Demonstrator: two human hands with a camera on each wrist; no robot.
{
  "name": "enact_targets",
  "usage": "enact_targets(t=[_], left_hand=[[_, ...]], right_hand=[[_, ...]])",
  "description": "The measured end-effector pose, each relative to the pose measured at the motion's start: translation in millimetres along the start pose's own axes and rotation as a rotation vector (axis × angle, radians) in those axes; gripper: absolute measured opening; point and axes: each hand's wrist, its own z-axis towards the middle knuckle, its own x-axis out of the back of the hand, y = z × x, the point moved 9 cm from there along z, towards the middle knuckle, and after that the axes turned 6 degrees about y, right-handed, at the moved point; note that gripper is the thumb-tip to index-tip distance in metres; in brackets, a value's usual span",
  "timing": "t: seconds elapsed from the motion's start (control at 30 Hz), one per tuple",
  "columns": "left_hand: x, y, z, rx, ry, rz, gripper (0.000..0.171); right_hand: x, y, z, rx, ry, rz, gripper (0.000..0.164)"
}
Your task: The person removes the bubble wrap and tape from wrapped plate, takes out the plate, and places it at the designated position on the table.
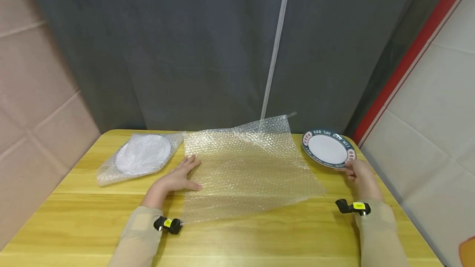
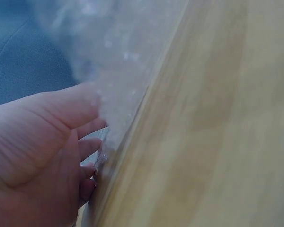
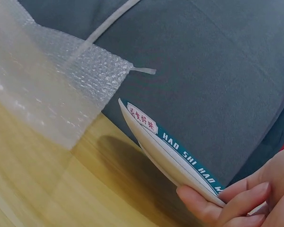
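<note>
A sheet of bubble wrap (image 1: 245, 172) lies spread over the middle of the table, its far edge rising against the grey curtain. My left hand (image 1: 180, 177) rests on the sheet's left edge with fingers spread. In the left wrist view the clear film (image 2: 118, 71) passes over part of that hand's thumb. At the right, my right hand (image 1: 358, 172) pinches the near right rim of a white plate (image 1: 326, 149) with a dark green lettered border. The right wrist view shows this plate (image 3: 170, 156) tilted, held at its rim between fingers and thumb, with its shadow on the wood.
Another plate wrapped in bubble wrap (image 1: 142, 154) lies at the table's back left. The wooden table (image 1: 259, 242) backs onto a grey curtain (image 1: 185, 52), with light padded walls on both sides. A small strip (image 3: 144, 71) sticks out from the sheet's far right corner.
</note>
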Motion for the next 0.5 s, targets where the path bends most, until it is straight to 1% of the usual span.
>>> enact_targets(t=[0.07,0.17,0.33,0.5], left_hand=[[0.1,0.0,0.1,0.000,0.000,0.002,0.096],[0.1,-0.6,0.4,-0.001,0.000,0.002,0.096],[-0.2,-2.3,0.6,-0.002,0.000,0.002,0.096],[-0.3,-2.4,0.6,-0.004,0.000,-0.004,0.096]], right_hand=[[1.2,1.1,0.9,-0.008,-0.011,0.000,0.006],[3.8,3.5,2.7,-0.033,0.002,0.011,0.006],[8.5,6.7,1.2,-0.066,0.074,0.030,0.005],[11.0,8.2,-2.5,-0.081,0.123,0.013,0.006]])
